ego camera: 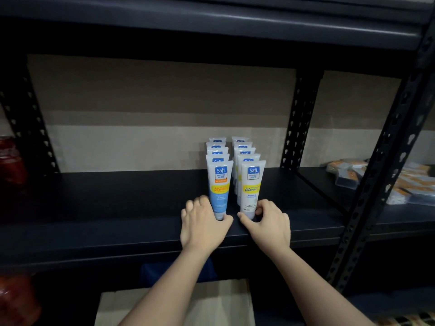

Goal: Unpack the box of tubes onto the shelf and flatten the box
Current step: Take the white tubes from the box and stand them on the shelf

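Hands (235,222) (both) around front tubes (235,187)

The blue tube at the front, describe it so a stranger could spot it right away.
On the dark shelf stand two rows of tubes. The blue tube heads the left row, its cap gripped by the left hand. Its lower half is blue; the front tube beside it is white.

I see red jars (10,158) at the far left edge, dim and blurred. On the neighbouring bay to the right lie clear packets (348,171) with orange contents, piled loosely.
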